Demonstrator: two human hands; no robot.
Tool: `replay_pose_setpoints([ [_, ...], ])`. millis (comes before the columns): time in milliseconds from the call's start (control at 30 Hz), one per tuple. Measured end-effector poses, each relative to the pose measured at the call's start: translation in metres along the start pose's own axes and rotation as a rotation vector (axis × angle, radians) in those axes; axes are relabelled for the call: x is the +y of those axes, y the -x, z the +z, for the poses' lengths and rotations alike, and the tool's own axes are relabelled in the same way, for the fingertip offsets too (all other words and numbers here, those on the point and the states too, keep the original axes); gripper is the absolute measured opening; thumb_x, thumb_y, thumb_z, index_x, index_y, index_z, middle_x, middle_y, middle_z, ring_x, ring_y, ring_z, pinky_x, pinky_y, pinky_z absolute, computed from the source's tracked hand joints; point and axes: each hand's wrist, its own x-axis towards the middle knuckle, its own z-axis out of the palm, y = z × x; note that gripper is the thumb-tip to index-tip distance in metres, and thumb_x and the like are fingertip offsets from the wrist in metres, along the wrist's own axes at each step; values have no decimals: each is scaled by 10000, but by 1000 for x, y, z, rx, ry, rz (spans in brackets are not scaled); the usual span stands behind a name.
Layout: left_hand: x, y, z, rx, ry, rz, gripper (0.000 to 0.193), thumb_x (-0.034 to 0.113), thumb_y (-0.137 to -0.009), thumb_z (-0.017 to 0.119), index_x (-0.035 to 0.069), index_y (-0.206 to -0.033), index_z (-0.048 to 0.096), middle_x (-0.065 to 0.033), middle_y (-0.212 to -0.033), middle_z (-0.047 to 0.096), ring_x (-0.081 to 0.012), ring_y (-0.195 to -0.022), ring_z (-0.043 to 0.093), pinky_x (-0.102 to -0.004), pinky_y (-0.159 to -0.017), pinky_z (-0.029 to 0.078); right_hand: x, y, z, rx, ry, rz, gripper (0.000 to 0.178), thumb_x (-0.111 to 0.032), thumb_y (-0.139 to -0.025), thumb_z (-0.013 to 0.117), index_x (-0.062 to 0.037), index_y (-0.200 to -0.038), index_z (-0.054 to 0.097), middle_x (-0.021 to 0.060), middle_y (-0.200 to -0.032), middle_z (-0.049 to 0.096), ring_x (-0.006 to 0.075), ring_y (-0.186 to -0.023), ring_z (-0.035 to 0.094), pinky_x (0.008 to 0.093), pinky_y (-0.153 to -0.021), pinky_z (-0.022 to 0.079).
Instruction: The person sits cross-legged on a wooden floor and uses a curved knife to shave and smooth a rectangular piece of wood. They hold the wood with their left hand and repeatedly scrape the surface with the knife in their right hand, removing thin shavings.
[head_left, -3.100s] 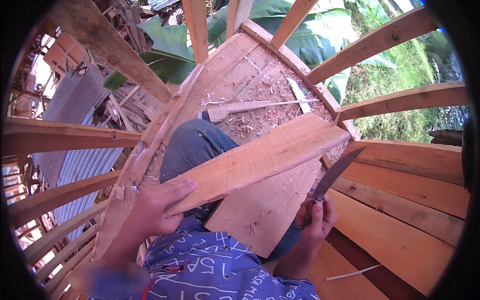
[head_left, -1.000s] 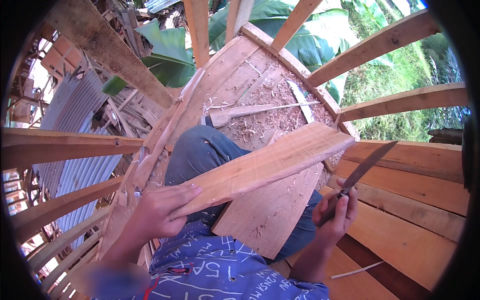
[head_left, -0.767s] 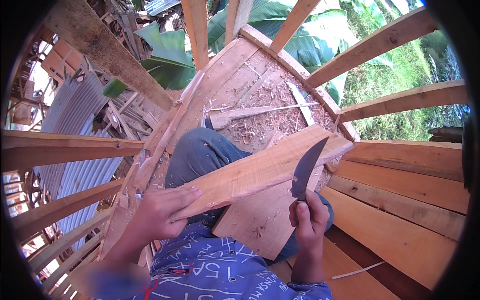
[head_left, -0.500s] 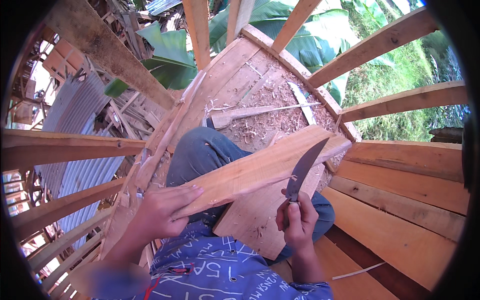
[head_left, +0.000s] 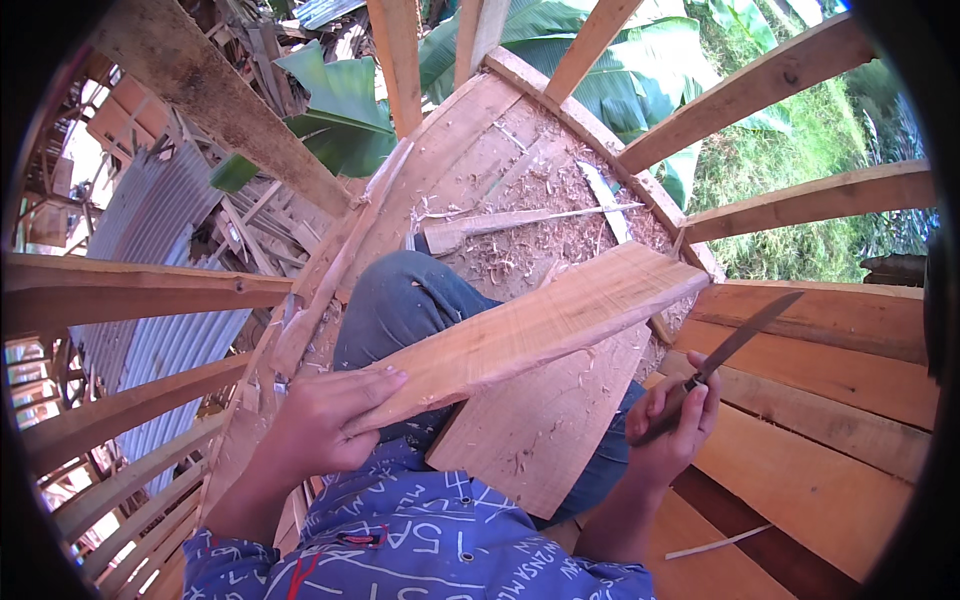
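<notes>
Curved wooden ribs and planking of a boat frame (head_left: 820, 340) surround me, shavings littering the boards. Across my lap lies a long pale plank (head_left: 530, 335); my left hand (head_left: 325, 420) presses flat on its near end. My right hand (head_left: 675, 425) is clenched around a long-bladed knife (head_left: 735, 345), raised clear of the plank.

Upper garment: blue shirt (head_left: 420, 540) with white printed lettering and line markings, plus a few thin red strokes near its left side.
Sleeves: short; both forearms are bare below the shirt.
Legwear: dark blue denim trousers (head_left: 405, 305), visible just beyond the shirt, faded along the knee.
Left hand (head_left: 325, 420): bare, no glove, no ring or watch visible.
Right hand (head_left: 670, 425): bare, no glove.
</notes>
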Motion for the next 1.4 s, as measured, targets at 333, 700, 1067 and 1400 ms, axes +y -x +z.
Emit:
replay_pose_setpoints([
  [333, 4, 0, 2, 2, -16, -6, 551, 28, -578, 634, 27, -1127, 683, -186, -1042, 696, -322, -990, 683, -381, -846, 552, 8, 4, 9, 31, -115, -12, 258, -171, -1010, 452, -1, -1166, 565, 29, -646, 515, 62, -463, 431, 210, -422, 346],
  [700, 3, 2, 3, -9, -3, -12, 565, 22, -574, 632, 28, -1137, 682, -200, -1061, 688, -330, -1025, 672, -378, -852, 550, 16, 8, 2, -89, 151, 33, 297, -208, -1014, 450, 2, -1185, 573, 62, -635, 534, 115, -469, 521, 238, -435, 407],
  [1067, 4, 0, 3, 4, 9, 0, 556, 16, -577, 626, 21, -1130, 680, -203, -1036, 692, -333, -1001, 679, -383, -849, 552, 14, 19, -4, -388, 530, 77, 245, -62, -950, 516, 51, -1155, 590, 38, -660, 552, 84, -539, 509, 242, -511, 399],
  [1400, 7, 1, 6, 1, -18, -14, 546, 19, -589, 632, 38, -1132, 683, -182, -1054, 694, -333, -999, 678, -385, -850, 553, 5, 18, -8, -282, 557, 44, 279, -46, -951, 501, 58, -1203, 561, 13, -628, 534, 57, -521, 490, 213, -488, 374],
])
